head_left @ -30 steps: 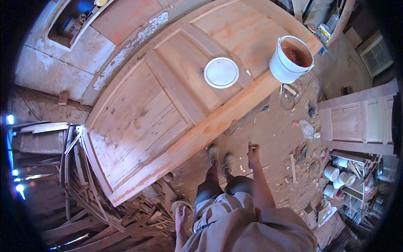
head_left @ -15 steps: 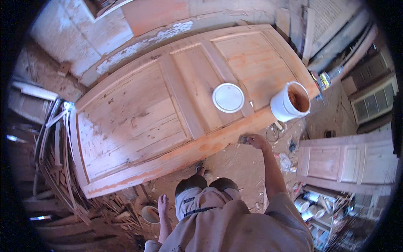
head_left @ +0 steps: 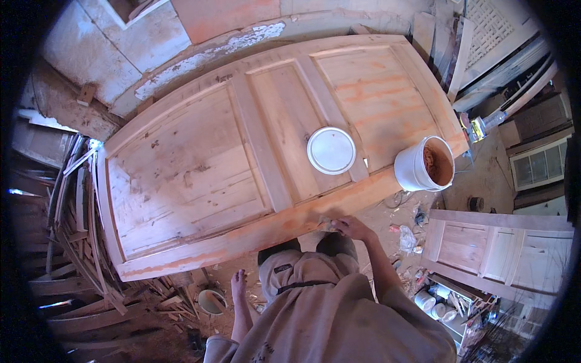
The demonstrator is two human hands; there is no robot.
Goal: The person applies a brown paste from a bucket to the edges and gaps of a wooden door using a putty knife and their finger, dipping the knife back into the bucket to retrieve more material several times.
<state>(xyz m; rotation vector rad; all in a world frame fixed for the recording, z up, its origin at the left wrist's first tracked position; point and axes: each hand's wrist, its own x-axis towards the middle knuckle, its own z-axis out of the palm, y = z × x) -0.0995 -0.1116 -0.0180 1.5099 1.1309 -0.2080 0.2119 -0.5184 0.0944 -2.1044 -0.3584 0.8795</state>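
Note:
A large wooden panelled door (head_left: 181,169) lies flat in front of me, orange-brown filler smeared along its near rail and over the right panel. My right hand (head_left: 352,228) is closed on a putty knife (head_left: 327,223), whose blade is at the near edge of the rail. Small and partly blurred, the blade shows little detail. My left hand (head_left: 239,283) hangs below the door's near edge, fingers loosely curled, with nothing visible in it. Toward the door's right end stands a white bucket (head_left: 411,164) with orange-brown filler inside. Its round white lid (head_left: 331,150) lies left of it.
Wood scraps (head_left: 91,242) are heaped at the left. A round pale container (head_left: 212,300) sits on the floor near my left hand. To the right are another panelled door (head_left: 466,242) and a box of white tubs (head_left: 433,302). A wall runs behind the door.
My right hand has moved left along the door's near edge with the putty knife. I have come closer to the door, and my left hand has risen slightly in view.

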